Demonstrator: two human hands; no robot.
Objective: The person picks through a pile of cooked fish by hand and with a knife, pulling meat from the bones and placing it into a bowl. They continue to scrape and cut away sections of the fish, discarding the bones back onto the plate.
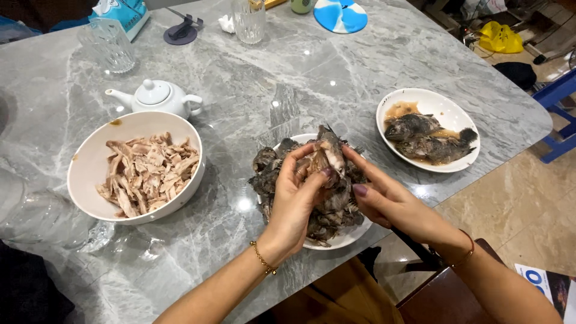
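Note:
Both hands meet over a white plate (347, 239) heaped with dark fish skin and bones. My left hand (295, 201) and my right hand (384, 195) together grip a cooked fish piece (328, 155) held just above the heap, fingertips pinching its pale flesh. To the left stands a white bowl (90, 162) filled with shredded fish meat (147, 173). At the right, an oval white dish (444, 108) holds two whole cooked dark fish (427, 139) in brown sauce.
A white teapot (157, 97) sits behind the bowl. Clear glasses (108, 45) (249, 19), a blue-white round mat (341, 14) and a dark phone stand (181, 30) lie at the far side. The grey marble table (300, 78) ends near my right arm; tiled floor lies beyond.

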